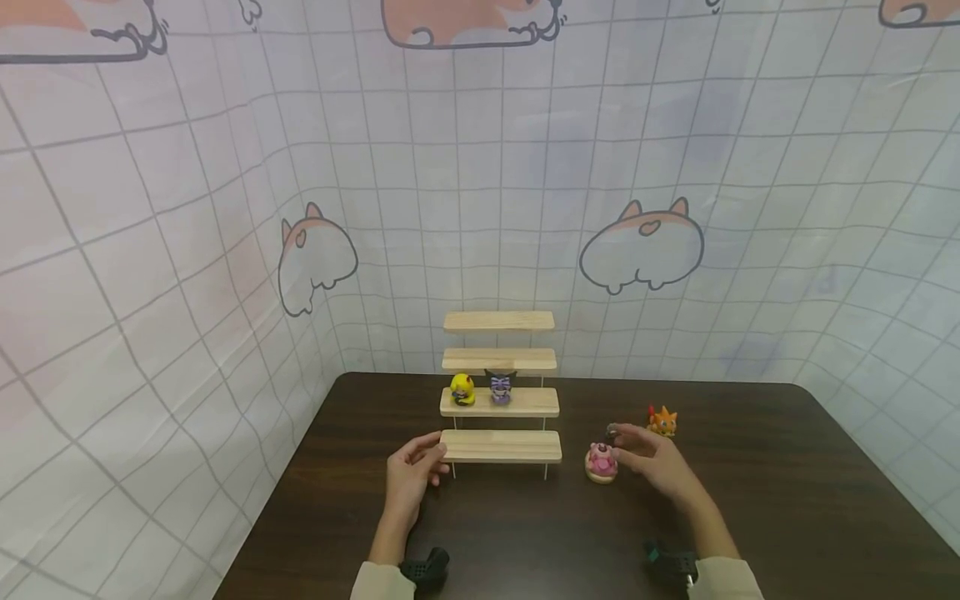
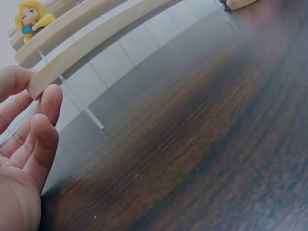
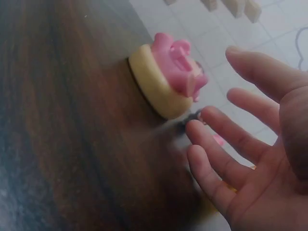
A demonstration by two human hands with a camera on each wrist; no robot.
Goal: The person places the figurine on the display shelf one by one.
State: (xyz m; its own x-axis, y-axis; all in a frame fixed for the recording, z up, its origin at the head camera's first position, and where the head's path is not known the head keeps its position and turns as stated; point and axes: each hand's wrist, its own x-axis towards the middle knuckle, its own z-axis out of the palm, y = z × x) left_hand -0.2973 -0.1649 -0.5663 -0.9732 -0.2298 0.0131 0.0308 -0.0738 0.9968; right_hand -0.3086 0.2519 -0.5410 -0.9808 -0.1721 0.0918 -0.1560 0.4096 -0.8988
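Note:
A light wooden tiered display stand [image 1: 501,447] stands on the dark table. My left hand [image 1: 414,471] pinches the left end of its lowest board [image 2: 96,45] between thumb and fingers. On the second board from the bottom sit a yellow-haired figurine [image 1: 462,390] and a purple figurine with dark ears [image 1: 500,389]. Right of the stand, a pink figurine on a cream round base [image 1: 602,463] rests on the table. My right hand [image 1: 654,457] is beside it, fingers spread and apart from it in the right wrist view.
Behind my right hand stands an orange figurine [image 1: 663,421] with a red part. A small dark object [image 1: 612,430], mostly hidden, is by the right fingertips. The dark wood table [image 1: 540,533] meets a white gridded cloth wall [image 1: 502,208] at the back.

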